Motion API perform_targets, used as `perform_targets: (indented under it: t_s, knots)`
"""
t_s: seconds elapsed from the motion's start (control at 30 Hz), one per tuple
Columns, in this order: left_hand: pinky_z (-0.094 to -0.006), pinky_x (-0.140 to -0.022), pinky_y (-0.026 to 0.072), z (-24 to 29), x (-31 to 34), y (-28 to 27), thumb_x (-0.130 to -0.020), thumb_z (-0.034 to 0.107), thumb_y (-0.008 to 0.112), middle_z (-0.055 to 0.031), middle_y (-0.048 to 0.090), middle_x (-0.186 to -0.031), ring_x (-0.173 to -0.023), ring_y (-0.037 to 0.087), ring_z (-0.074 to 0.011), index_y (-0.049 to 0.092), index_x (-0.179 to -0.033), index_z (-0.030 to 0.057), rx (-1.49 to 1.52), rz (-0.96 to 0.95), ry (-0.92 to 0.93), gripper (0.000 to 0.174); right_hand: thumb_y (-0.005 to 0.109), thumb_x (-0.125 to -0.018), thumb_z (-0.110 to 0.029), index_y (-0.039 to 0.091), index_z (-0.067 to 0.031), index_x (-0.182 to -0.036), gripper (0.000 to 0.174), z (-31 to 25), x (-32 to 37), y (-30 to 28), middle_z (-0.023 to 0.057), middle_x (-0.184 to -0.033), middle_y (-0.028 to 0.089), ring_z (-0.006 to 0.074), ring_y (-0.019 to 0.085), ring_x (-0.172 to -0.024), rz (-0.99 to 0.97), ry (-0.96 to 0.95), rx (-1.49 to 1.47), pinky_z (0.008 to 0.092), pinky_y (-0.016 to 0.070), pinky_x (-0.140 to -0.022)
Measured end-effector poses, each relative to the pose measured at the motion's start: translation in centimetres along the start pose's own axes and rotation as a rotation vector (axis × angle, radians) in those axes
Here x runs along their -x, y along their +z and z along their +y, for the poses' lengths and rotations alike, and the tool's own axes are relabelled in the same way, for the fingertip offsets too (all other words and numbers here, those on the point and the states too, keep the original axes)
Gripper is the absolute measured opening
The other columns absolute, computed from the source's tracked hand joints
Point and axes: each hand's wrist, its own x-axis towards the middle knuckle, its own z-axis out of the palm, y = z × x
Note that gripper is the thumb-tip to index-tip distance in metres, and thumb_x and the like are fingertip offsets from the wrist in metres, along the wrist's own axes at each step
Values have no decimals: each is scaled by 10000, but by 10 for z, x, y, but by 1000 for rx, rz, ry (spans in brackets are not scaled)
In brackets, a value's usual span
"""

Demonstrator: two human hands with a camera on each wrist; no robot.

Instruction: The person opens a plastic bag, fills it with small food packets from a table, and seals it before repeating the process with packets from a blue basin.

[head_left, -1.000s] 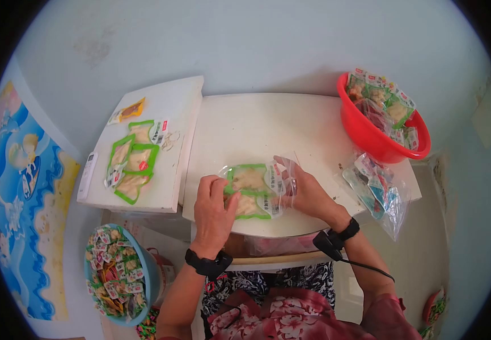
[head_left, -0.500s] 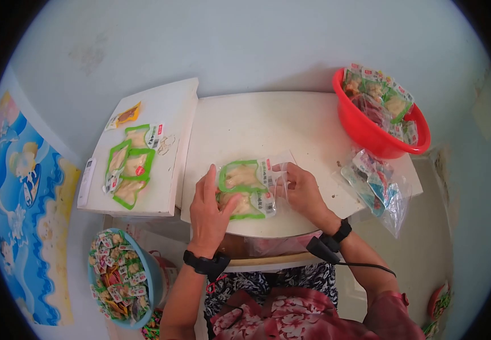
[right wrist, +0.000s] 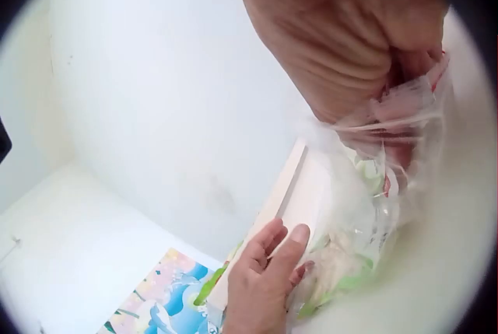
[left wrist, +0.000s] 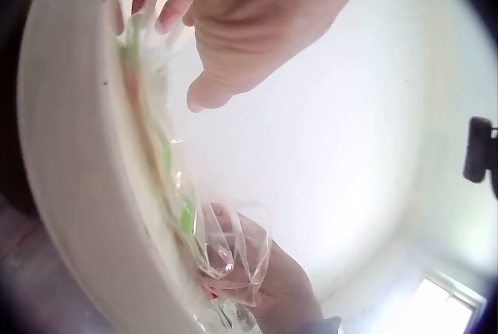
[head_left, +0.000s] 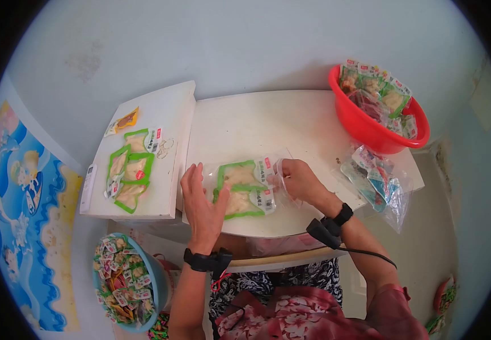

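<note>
A clear plastic bag holding two green-edged food packets lies near the table's front edge. The right hand pinches the bag's right end with curled fingers; in the right wrist view, loose film bunches around those fingers. At the bag's left side is the left hand, fingers extended and thumb apart, beside the packets. The left wrist view shows the left hand above the film, its thumb off the table.
Several green-edged packets, a yellow packet and a white remote lie on the left surface. A red basin of packets stands back right, bagged teal packets before it. A blue tub stands below left.
The left hand has shifted left and spread its thumb away from the packets. The right hand's fingers have curled in on the bag's end, and the packets show more fully.
</note>
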Motion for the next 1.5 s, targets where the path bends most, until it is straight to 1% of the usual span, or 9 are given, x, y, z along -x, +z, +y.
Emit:
perform_targets:
  t_s: [0.27, 0.37, 0.5, 0.8, 0.9, 1.03, 1.23, 1.37, 1.5]
  knots:
    - [-414, -906, 530, 37, -32, 17, -918, 256, 722, -186, 571, -1321, -1081, 630, -343, 503, -1447, -12, -4, -279, 171, 633, 715, -936, -108, 697, 55, -1020, 185, 18, 4, 10, 101, -839, 736, 142, 681, -753, 85, -122, 0, 315, 564, -695]
    - [-429, -847, 548, 86, -39, 31, -927, 343, 713, -190, 601, -1266, -1003, 664, -350, 538, -1406, -24, 32, -322, 225, 628, 704, -875, -204, 723, -39, -1014, 216, 20, 7, 12, 161, -835, 722, 335, 706, -790, 200, -196, 172, 420, 526, -702]
    - [-453, -795, 553, 120, -50, 59, -923, 413, 707, -212, 656, -1083, -915, 681, -380, 613, -1258, -25, -212, -406, 239, 559, 697, -887, -203, 714, -86, -1134, 273, 27, 15, 28, 156, -941, 749, 370, 718, -921, 370, -298, 208, 452, 545, -796]
    - [-490, -780, 535, 121, -52, 86, -919, 37, 619, -204, 656, -966, -909, 666, -416, 604, -1044, -18, 42, -413, 337, 138, 714, -908, -181, 638, -19, -1181, 326, 40, 12, 23, 170, -1081, 729, 365, 702, -986, 351, -298, 360, 430, 549, -820]
    - [-486, -788, 525, 138, -45, 91, -926, 35, 598, -197, 656, -981, -895, 655, -410, 595, -1040, -2, 436, -445, 305, 120, 690, -956, -159, 607, -11, -1213, 308, 87, -16, 44, 114, -1033, 711, 299, 695, -941, 386, -493, 78, 407, 551, -801]
    - [-451, -778, 521, 159, -36, 105, -948, 49, 584, -195, 655, -950, -876, 652, -384, 584, -1054, 15, 659, -519, 407, 112, 682, -986, -182, 575, -12, -1263, 342, -3, 14, 19, 71, -1044, 675, 223, 666, -962, -85, -143, -172, 380, 544, -820]
    - [-433, -724, 542, 157, -29, 63, -867, 235, 737, -139, 588, -1031, -895, 640, -329, 612, -1044, 26, -108, -133, 450, 301, 684, -974, -262, 641, 0, -1175, 333, 85, -3, 49, 82, -1007, 712, 254, 686, -922, 58, -343, -826, 410, 553, -792]
    - [-414, -694, 553, 131, -30, 61, -799, 335, 803, -144, 584, -1029, -896, 643, -312, 630, -1031, 3, -353, -239, 329, 440, 743, -898, -275, 655, -41, -1144, 350, 119, -34, 69, 119, -1006, 720, 321, 707, -891, 180, -364, -760, 429, 554, -750]
    - [-456, -689, 564, 125, -37, 65, -855, 199, 726, -195, 628, -955, -842, 686, -369, 613, -976, -19, -299, -425, 207, 273, 760, -832, -253, 685, -51, -1067, 319, 43, 3, 46, 170, -954, 732, 397, 703, -884, 392, -389, 137, 463, 552, -753]
